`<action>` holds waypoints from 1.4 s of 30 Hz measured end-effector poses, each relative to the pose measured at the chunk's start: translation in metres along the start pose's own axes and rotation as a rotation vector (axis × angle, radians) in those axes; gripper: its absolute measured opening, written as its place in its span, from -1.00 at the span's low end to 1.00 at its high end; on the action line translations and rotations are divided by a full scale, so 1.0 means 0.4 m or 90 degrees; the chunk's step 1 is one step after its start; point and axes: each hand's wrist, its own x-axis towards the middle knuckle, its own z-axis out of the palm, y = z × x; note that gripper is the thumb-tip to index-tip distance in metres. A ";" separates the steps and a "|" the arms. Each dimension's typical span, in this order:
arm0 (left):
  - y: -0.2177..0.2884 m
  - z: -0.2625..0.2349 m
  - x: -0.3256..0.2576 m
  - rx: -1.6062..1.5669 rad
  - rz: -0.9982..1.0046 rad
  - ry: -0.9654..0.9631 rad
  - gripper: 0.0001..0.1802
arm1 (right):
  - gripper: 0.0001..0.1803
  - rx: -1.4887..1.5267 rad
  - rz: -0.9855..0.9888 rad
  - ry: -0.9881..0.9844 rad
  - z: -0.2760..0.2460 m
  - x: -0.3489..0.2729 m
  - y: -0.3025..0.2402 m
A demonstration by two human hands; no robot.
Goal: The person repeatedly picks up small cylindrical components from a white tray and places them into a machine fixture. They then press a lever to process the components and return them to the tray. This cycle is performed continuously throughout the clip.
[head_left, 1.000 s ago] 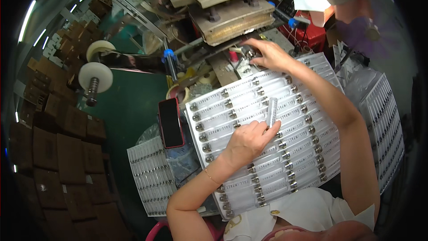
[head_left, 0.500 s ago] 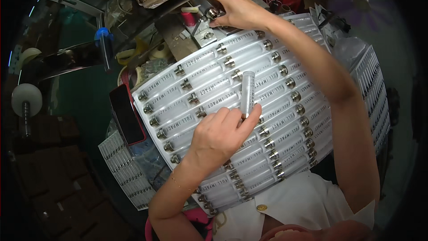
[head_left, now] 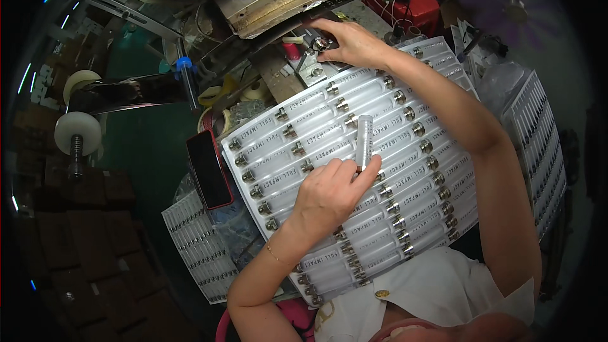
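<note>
A white blister tray of clear tubes lies across the lap. Two more trays flank it. A dark-screened, red-cased phone lies just left. Brown cartons stack far left.

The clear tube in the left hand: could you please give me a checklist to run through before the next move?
1. Clear tube pinched in the left hand fingertips, standing upright: ok.
2. Tube clear of the tray of capped tubes beneath: cannot tell.
3. Right hand at the small metal part on the machine: ok.
4. Right hand's grip on that part: cannot tell.
5. Phone beside the tray, out of both hands' way: ok.
</note>
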 end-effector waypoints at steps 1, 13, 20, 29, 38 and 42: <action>0.001 0.002 0.000 -0.009 -0.007 0.013 -0.54 | -0.28 -0.002 -0.013 0.003 0.000 0.001 -0.001; 0.003 -0.006 -0.007 0.006 0.006 -0.033 -0.55 | -0.32 -0.004 -0.016 0.002 0.004 -0.003 0.001; 0.005 0.011 -0.002 -0.029 0.001 0.019 -0.53 | -0.32 0.003 -0.011 -0.014 -0.010 -0.009 -0.005; 0.006 -0.006 0.006 0.012 0.012 0.009 -0.57 | -0.27 0.027 -0.023 -0.014 -0.001 0.003 0.002; 0.011 -0.003 0.002 0.015 0.015 0.000 -0.56 | -0.26 0.034 -0.033 -0.009 0.001 -0.001 0.007; 0.010 -0.006 0.002 0.007 0.014 -0.002 -0.57 | -0.26 0.032 -0.024 -0.027 -0.005 -0.001 -0.002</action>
